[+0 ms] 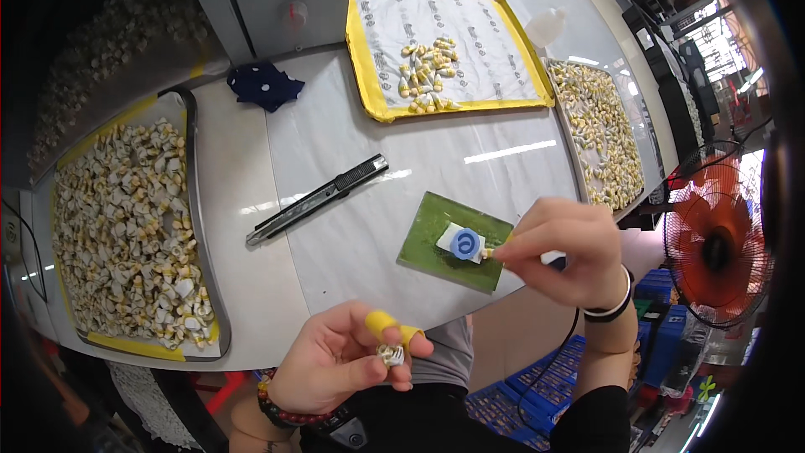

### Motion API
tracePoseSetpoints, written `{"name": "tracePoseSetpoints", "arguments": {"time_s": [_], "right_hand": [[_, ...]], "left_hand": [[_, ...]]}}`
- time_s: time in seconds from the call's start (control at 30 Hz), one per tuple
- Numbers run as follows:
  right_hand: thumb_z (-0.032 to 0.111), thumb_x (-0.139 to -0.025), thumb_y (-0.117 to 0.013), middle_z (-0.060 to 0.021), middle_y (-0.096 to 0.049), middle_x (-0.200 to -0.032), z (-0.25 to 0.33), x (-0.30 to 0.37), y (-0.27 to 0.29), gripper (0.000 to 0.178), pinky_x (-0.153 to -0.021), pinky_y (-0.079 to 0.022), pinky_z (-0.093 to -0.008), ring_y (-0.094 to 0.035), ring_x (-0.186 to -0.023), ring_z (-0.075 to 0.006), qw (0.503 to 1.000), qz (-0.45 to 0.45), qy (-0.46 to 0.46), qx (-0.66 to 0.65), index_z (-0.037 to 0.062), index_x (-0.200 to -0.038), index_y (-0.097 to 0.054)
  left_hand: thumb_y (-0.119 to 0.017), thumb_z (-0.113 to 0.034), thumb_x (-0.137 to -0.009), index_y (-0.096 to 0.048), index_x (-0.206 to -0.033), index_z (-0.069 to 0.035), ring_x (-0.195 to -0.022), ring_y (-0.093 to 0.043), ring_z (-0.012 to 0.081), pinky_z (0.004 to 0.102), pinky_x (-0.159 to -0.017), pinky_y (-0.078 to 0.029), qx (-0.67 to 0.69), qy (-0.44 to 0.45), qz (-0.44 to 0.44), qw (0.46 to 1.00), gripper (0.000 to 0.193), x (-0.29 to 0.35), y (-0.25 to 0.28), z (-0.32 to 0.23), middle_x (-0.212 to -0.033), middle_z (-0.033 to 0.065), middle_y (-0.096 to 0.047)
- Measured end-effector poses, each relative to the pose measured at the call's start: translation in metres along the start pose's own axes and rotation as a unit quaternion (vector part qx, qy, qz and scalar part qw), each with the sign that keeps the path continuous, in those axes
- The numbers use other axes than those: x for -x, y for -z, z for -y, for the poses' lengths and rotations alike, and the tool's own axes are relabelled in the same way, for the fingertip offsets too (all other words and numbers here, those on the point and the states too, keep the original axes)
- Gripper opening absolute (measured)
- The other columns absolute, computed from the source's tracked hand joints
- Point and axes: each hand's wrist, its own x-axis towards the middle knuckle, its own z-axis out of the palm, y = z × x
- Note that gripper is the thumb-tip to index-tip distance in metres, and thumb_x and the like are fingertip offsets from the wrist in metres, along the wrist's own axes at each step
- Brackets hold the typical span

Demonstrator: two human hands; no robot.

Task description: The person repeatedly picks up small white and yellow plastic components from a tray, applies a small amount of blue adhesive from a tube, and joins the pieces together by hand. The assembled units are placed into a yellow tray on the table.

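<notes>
My left hand (pixel 331 361) is raised at the table's near edge, with yellow finger covers (pixel 382 323) on two fingers. Its thumb and fingers close on a few small white-and-yellow pieces (pixel 391 356). At the right, my right hand (pixel 570 252) pinches a tiny yellow-and-white piece (pixel 489 253) beside a round blue disc (pixel 464 243). That disc sits on a white patch (pixel 449 236) on a green glass-like slab (pixel 428 226). Whether the pinched piece touches the disc, I cannot tell. A black utility knife (pixel 323 195) lies left of the slab.
On the left stands a tray (pixel 201 235) heaped with similar small pieces. A yellow-edged tray (pixel 362 59) at the back holds a small pile, and another full tray (pixel 566 109) is at right. Dark blue cloth (pixel 264 86) lies by a grey machine (pixel 277 0). An orange fan (pixel 717 235) stands right.
</notes>
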Motion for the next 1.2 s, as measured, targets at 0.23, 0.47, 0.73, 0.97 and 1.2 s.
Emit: {"name": "tracePoseSetpoints", "arguments": {"time_s": [0.23,0.47,0.73,0.97,1.2], "right_hand": [[-0.008,-0.063,-0.064,-0.0075,-0.061,-0.077,-0.009,0.014,-0.011,0.031,-0.058,-0.049,-0.0309,-0.059,-0.068,-0.023,0.971,0.001,0.068,0.231,0.0014,-0.093,-0.063],[-0.001,-0.062,-0.062,-0.0065,-0.057,-0.076,-0.011,0.008,-0.016,0.022,-0.059,-0.048,-0.0307,-0.056,-0.07,-0.022,0.965,0.028,0.084,0.246,0.0023,-0.084,-0.058],[0.004,-0.065,-0.062,-0.0064,-0.057,-0.078,-0.01,0.007,-0.017,0.02,-0.06,-0.049,-0.03,-0.055,-0.07,-0.0218,0.954,0.068,0.092,0.278,0.0018,-0.084,-0.058],[0.006,-0.067,-0.065,-0.0086,-0.06,-0.077,0.018,0.009,-0.014,0.019,-0.056,-0.049,-0.0291,-0.058,-0.064,-0.0202,0.986,-0.034,0.132,0.101,-0.0005,-0.084,-0.065],[0.009,-0.073,-0.064,-0.0077,-0.064,-0.079,0.042,0.0,-0.032,0.013,-0.055,-0.05,-0.0253,-0.062,-0.066,-0.019,0.987,-0.019,0.158,-0.016,0.001,-0.083,-0.068]], "left_hand": [[-0.06,-0.036,-0.088,-0.049,-0.119,0.008,-0.086,-0.061,0.0158,0.0286,-0.078,-0.052,-0.037,0.074,-0.002,0.997,0.054,-0.002,-0.001,0.0,-0.102,0.0181,-0.061],[-0.059,-0.041,-0.087,-0.049,-0.116,0.008,-0.078,-0.06,0.0136,0.0282,-0.074,-0.053,0.011,0.04,0.028,0.999,0.058,-0.003,0.001,0.009,-0.092,0.014,-0.062],[-0.071,-0.034,-0.078,-0.053,-0.103,0.005,-0.071,-0.063,0.0224,0.0411,-0.071,-0.056,-0.033,0.059,-0.103,0.992,0.049,-0.004,-0.018,0.007,-0.085,0.0194,-0.063],[-0.069,-0.036,-0.081,-0.052,-0.103,0.007,-0.072,-0.064,0.0219,0.0397,-0.074,-0.055,-0.052,0.132,-0.084,0.986,0.051,-0.008,-0.018,0.005,-0.083,0.019,-0.064],[-0.058,-0.03,-0.091,-0.054,-0.105,0.002,-0.08,-0.063,0.0125,0.0231,-0.074,-0.05,0.031,0.16,0.024,0.986,0.035,-0.012,-0.013,0.006,-0.091,0.01,-0.064]]}}
